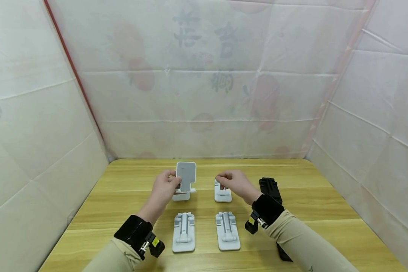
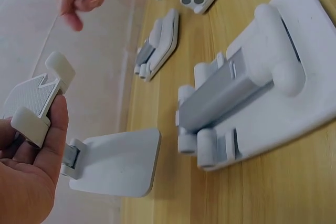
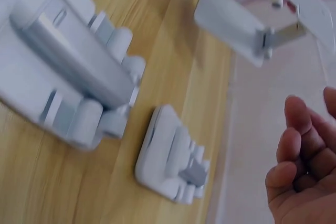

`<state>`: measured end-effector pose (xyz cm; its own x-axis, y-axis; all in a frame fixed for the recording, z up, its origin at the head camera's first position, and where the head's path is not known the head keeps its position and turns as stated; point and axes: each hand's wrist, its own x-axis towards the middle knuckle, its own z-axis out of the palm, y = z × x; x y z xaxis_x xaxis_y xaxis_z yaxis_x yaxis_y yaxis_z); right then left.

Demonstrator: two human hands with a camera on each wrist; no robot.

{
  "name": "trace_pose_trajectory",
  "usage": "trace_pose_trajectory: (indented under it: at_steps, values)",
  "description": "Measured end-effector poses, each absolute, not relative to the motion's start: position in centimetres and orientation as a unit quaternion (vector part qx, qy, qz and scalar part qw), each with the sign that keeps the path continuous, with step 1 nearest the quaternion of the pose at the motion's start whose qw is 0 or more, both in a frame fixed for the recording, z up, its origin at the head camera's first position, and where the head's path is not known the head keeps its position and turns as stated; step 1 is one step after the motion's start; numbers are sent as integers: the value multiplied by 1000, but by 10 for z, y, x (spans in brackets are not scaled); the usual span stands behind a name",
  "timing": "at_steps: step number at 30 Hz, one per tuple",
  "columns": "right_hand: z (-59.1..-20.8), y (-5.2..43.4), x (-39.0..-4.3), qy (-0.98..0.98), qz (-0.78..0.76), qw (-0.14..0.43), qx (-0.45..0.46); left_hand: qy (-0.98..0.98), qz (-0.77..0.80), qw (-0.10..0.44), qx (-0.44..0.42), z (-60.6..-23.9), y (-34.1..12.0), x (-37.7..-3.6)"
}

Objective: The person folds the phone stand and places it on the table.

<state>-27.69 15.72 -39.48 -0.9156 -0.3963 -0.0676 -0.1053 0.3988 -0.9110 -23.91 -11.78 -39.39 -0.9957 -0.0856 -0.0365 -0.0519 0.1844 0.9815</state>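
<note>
- The left hand [image 1: 164, 187] has its grip closed on the raised plate of an opened white phone stand [image 1: 185, 177], thumb and fingers pinching it; its base rests on the tabletop [image 1: 122, 196] at the far left of the group
- The right hand [image 1: 232, 181] hovers just above a folded white stand [image 1: 222, 195], fingers loosely curled and holding nothing; whether the fingertips touch it is hard to tell from the head view
- Judged from this, the unfolding of the first stand looks nearly done; the next move would call for the right hand to come down onto the folded stand while the left lets go
- Two more folded white stands [image 1: 183, 231] [image 1: 227, 230] lie flat nearer the person; a black stand [image 1: 270, 189] lies right of the right wrist; nothing blocks either hand, though the stands lie near one another
</note>
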Motion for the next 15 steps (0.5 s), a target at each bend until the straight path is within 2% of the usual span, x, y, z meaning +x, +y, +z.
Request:
trace_pose_trajectory:
  at_steps: [15]
  values:
    - [-382, 140, -270, 805, -533, 166, -200, -781, -624, 17, -5, -397, -89, -241]
